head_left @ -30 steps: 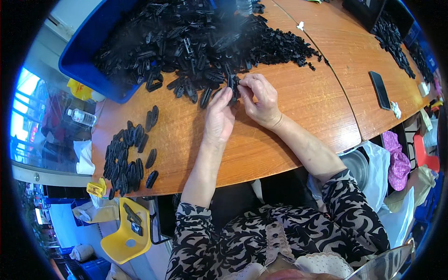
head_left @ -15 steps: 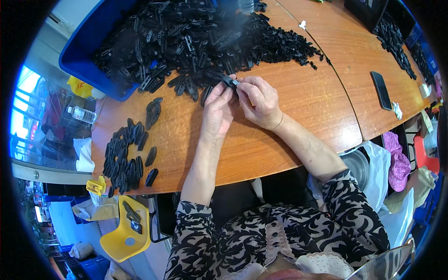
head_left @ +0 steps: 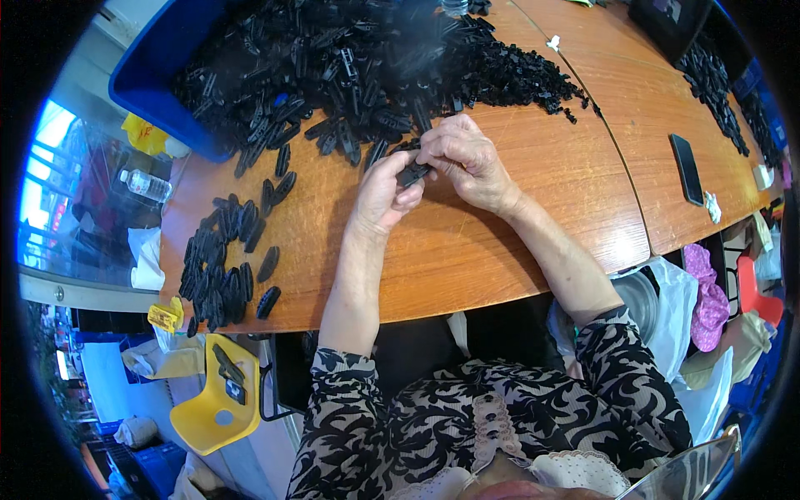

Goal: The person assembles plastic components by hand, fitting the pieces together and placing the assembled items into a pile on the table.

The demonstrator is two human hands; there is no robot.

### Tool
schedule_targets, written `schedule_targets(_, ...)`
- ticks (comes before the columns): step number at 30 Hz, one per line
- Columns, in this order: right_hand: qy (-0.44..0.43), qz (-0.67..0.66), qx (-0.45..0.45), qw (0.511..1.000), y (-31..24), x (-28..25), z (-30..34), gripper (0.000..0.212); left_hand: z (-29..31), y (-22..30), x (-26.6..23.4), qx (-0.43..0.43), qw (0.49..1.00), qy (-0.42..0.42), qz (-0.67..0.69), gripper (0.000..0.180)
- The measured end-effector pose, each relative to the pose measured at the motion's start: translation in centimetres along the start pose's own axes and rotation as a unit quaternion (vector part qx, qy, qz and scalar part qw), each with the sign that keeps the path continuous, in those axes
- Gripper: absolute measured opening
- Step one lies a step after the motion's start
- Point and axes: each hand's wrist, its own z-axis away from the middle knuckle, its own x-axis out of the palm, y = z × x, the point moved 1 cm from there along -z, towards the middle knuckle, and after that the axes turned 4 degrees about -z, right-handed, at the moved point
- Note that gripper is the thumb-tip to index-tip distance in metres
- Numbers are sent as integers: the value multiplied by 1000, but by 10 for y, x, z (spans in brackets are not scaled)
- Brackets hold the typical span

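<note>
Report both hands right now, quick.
Left hand: closed, holding a black part.
Right hand: closed against the same part; whether it also pinches a smaller piece cannot be told.

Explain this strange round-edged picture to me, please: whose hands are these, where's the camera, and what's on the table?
There's no robot here: a person is working with two bare hands. The view comes from a wide fisheye camera worn on their head, looking down, so straight edges bend. The bare left hand holds a small black plastic-looking part, and the bare right hand has its fingertips at it. Both are over a brown wood-grain table. On it lie a big pile of black parts by a blue plastic bin, tiny black pieces to the right, and a smaller group of oblong black parts at left. A black rectangular phone lies far right.
</note>
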Motion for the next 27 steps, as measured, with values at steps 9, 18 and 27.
schedule_targets(9,-39,130,-74,988,-9,-3,-5,32,1,-3,0,1,998,-61,17,32)
schedule_targets(18,0,51,-44,998,-19,9,-4,24,12,-5,-7,-28,993,-96,59,37)
schedule_targets(27,-47,119,-74,989,-6,3,-8,25,4,-1,-6,-72,995,-61,44,32)
